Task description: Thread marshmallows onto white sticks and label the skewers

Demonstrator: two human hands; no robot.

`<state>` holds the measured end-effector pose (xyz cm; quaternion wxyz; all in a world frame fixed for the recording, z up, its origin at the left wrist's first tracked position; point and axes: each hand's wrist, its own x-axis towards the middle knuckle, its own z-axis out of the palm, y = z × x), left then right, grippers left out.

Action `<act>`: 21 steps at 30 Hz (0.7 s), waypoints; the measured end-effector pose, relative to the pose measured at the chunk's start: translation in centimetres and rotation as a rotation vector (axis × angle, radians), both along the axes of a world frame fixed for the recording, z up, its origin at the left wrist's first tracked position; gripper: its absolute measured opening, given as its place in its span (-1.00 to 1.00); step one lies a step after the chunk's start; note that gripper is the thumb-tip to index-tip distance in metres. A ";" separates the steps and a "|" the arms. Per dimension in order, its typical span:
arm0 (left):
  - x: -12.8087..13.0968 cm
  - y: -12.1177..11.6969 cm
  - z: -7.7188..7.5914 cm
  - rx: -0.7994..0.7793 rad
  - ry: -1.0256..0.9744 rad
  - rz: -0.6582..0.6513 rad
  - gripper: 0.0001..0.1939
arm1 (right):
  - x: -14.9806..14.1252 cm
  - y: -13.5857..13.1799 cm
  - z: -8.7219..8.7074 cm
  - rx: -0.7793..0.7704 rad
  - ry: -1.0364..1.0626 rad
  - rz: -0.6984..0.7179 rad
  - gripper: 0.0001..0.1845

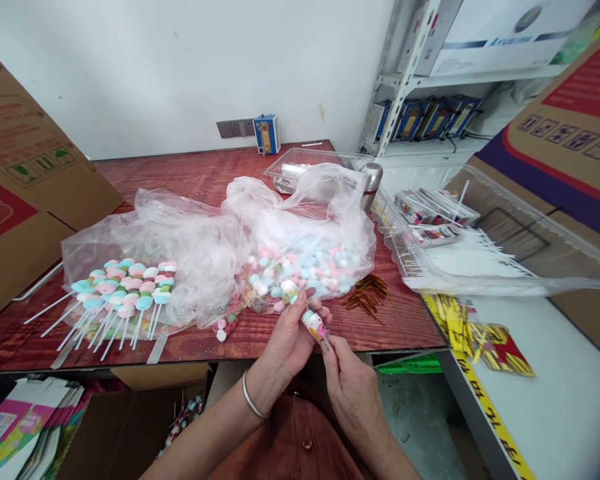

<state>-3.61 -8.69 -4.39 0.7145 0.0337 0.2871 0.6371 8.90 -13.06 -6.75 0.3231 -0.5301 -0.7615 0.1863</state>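
In front of my body, my left hand is closed around a marshmallow skewer, its pale marshmallows showing past the thumb. A small printed clear wrapper with colourful pictures covers its lower part. My right hand pinches the wrapper's near end between thumb and fingers; whether the stick is in that pinch is hidden. Just beyond my hands, a large clear plastic bag holds loose pink, white and blue marshmallows. Finished-looking marshmallow skewers lie stacked on the left, white sticks pointing towards me.
Bronze twist ties lie right of the bag. A clear plastic tray holds white sticks and printed wrappers. Behind stands a metal flask. Cardboard boxes flank the red-brown table; gold ties lie on the right.
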 end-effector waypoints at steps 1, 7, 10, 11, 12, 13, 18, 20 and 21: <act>-0.2 0.2 0.0 0.013 -0.004 0.014 -0.72 | 0.1 -0.3 0.0 -0.055 0.040 0.009 -0.62; 1.9 -0.9 -0.5 0.011 0.113 -0.029 -0.70 | -0.3 -0.2 -0.2 -0.236 0.068 -0.041 -0.55; 3.1 -1.4 -1.0 -0.031 0.177 -0.035 -0.69 | -1.1 0.7 -0.5 -0.238 0.147 -0.090 -0.50; 3.2 -1.5 -1.2 -0.022 0.222 -0.020 -0.69 | -1.4 1.0 -0.6 -0.249 0.203 -0.081 -0.50; 3.3 -1.6 -1.4 0.000 0.284 -0.009 -0.70 | -1.6 1.2 -0.7 -0.270 0.270 -0.065 -0.51; 3.3 -1.7 -1.7 0.030 0.354 -0.002 -0.70 | -1.7 1.4 -0.8 -0.300 0.342 -0.049 -0.52; 3.0 -2.4 -2.0 0.076 0.465 -0.069 -0.67 | -1.8 1.5 -1.2 -0.436 0.679 -0.037 -0.62; 2.6 -2.4 -1.6 0.071 0.380 -0.079 -0.64 | -1.6 1.5 -1.3 -0.465 0.764 -0.031 -0.65; 2.4 -2.3 -1.4 0.070 0.332 -0.074 -0.61 | -1.5 1.4 -1.3 -0.484 0.788 -0.021 -0.64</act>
